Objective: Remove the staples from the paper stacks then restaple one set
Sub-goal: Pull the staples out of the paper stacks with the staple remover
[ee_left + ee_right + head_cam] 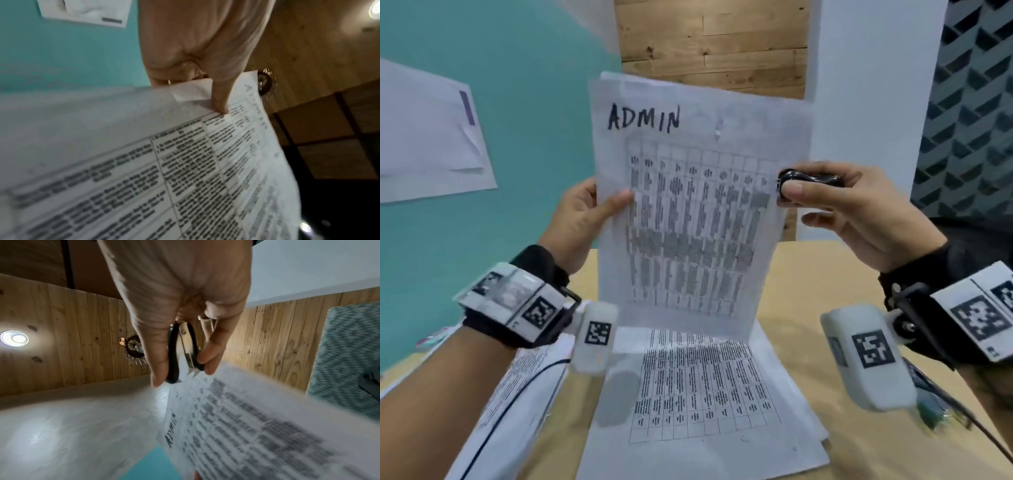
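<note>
A paper stack marked "ADMIN" (688, 212) is held upright above the table, its printed table facing me. My left hand (592, 212) pinches its left edge, thumb in front and fingers behind; in the left wrist view the thumb (220, 91) presses on the sheet (185, 162). My right hand (835, 202) grips a black staple remover (808, 180) at the stack's right edge. In the right wrist view the staple remover (183, 352) is squeezed between thumb and fingers, its metal claws just above the blurred paper (257, 426).
More printed sheets (705, 387) lie flat on the tan table (825, 274) beneath the raised stack, with another pile (524, 383) at the left. A white sheet (431, 133) hangs on the teal wall. A wood panel (715, 41) is behind.
</note>
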Demonstrator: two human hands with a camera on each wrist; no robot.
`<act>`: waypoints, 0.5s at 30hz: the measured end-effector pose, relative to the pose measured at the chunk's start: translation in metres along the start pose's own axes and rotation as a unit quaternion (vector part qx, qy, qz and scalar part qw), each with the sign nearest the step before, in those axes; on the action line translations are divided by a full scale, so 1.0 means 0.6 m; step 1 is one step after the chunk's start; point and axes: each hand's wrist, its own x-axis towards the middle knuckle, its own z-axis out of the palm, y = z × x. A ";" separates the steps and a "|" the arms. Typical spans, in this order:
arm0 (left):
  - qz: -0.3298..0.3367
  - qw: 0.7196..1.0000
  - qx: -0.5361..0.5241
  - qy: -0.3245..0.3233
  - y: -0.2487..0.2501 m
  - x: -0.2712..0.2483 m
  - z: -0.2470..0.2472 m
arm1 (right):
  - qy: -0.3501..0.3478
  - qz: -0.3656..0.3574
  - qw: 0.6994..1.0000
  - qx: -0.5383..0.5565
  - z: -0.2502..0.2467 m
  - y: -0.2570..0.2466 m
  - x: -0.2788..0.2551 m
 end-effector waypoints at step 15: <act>-0.532 0.781 0.327 -0.009 -0.097 -0.017 -0.420 | -0.110 0.104 0.978 -0.145 0.029 0.065 -0.001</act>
